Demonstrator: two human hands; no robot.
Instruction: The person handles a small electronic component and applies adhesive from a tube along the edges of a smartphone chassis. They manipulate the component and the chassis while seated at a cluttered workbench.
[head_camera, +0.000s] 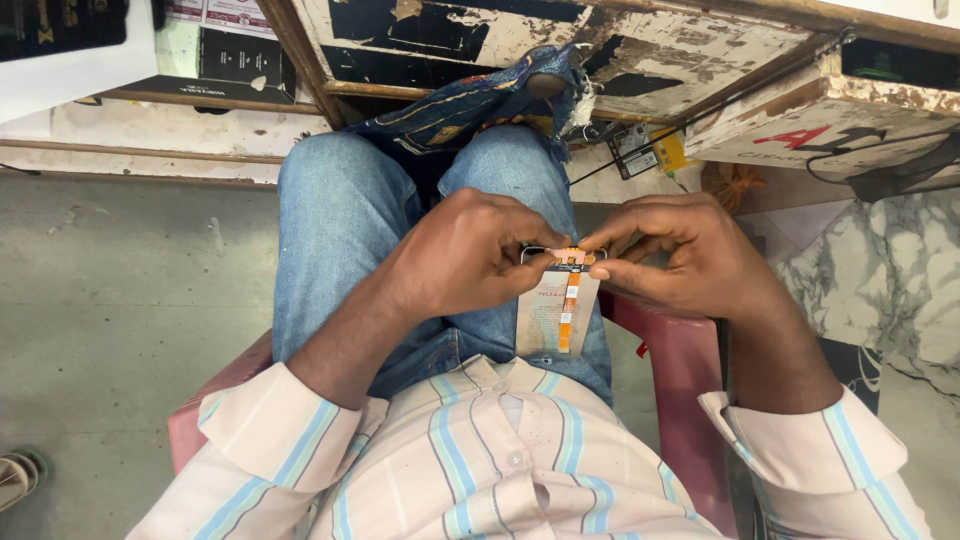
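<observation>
A: What did the hands have?
B: A small flat card (556, 312) w/ an orange flex strip (570, 300) on it, held over the lap, above the jeans (345, 220) & pink stool (680, 370).
A: Grip?
B: Left hand (470, 255) pinched the card's top edge, fingers closed on it. Right hand (680, 255) pinched narrowly at the strip's top end.
A: How would it handle?
B: Prob. very light, thin, bendy; the strip looked fragile, easy to crease. Best held by the card's edges, not the strip's middle.
A: Pose?
B: Both wrists bent inward, knuckles up, fingertips meeting at centre.
</observation>
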